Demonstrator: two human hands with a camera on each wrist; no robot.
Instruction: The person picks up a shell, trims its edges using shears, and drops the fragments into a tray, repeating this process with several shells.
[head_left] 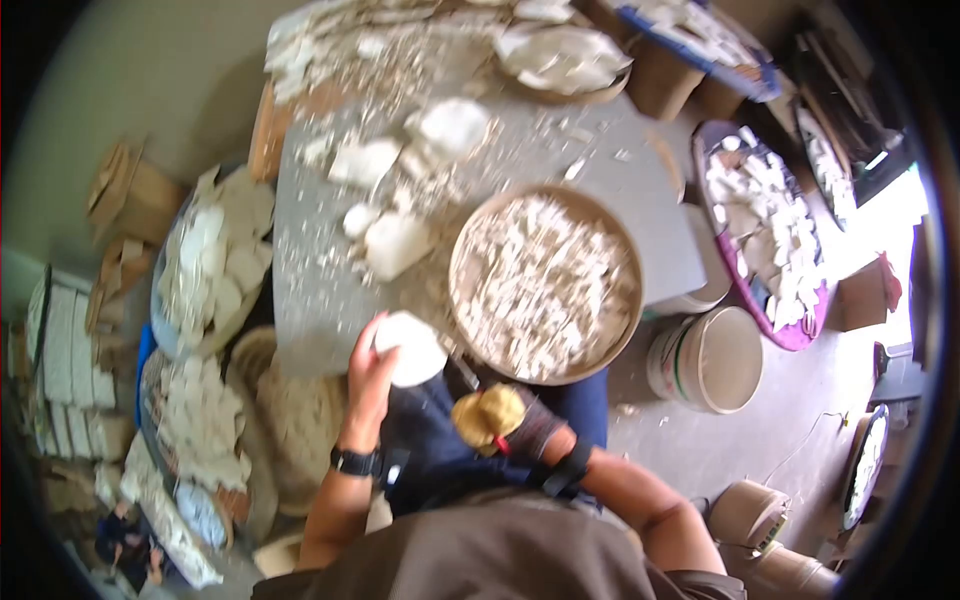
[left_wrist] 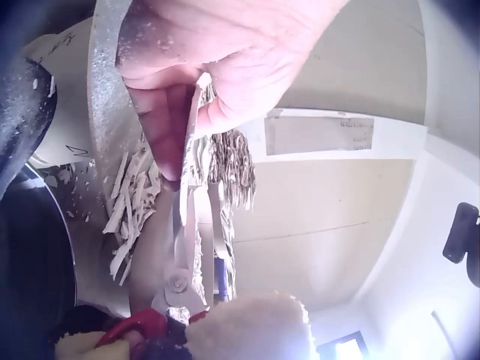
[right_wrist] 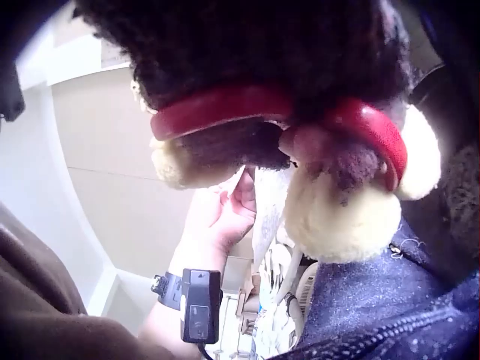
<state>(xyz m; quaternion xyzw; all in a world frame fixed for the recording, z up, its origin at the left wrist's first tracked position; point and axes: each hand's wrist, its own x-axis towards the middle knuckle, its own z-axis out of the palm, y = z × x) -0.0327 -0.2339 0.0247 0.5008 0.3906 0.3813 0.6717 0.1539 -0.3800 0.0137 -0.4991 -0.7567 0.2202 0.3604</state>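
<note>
A thin, white, rounded sheet [head_left: 415, 350] is pinched between the thumb and fingers of my left hand [head_left: 370, 375]. It appears edge-on in the left wrist view. My right hand [head_left: 528, 425], in a dark glove with pale yellow padding on the fingers, grips scissors [left_wrist: 178, 281] by their red handles [right_wrist: 225, 112]. The blades point up to the sheet's lower edge and overlap it in the left wrist view. Just beyond both hands is a round basket [head_left: 641, 270], heaped with narrow white strips [head_left: 545, 280].
The grey table [head_left: 320, 250] bears loose white pieces [head_left: 395, 245] and scraps. Another filled basket [head_left: 590, 97] stands at its far edge. A white bucket [head_left: 735, 350] is on the floor at right, near a purple tray [head_left: 745, 285]. More sheets [head_left: 215, 265] are piled at left.
</note>
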